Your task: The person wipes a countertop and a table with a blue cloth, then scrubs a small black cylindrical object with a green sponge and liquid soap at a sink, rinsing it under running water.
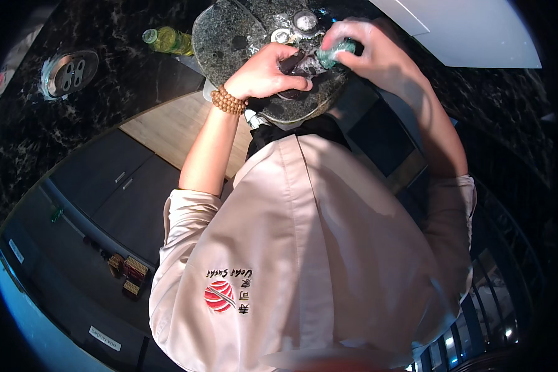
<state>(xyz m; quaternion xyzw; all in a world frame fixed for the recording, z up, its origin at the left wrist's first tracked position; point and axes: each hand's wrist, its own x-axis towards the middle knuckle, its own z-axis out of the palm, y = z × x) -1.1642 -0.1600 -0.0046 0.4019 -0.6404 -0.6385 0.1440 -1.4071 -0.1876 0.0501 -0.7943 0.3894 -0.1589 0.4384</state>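
Observation:
A green scouring pad (333,53), covered in suds, is pinched between the thumb and fingers of my right hand (369,51). Just left of it, my left hand (272,72) grips a dark, foamy object (290,65) whose kind I cannot tell. Both hands are over a speckled dark stone-look surface (223,42) with a rounded edge. Beyond them stand a small round dish (305,21) with a pale inside and a smaller white-rimmed round piece (282,36), wet and foamy. A brown bead bracelet (229,101) circles my left wrist.
A bottle of yellow-green liquid (167,40) lies left of the speckled surface. A metal plate with oval openings (73,73) is set in the black marbled counter (135,69). A white panel (474,32) is at upper right. Dark cabinet fronts (121,181) lie below the counter at left.

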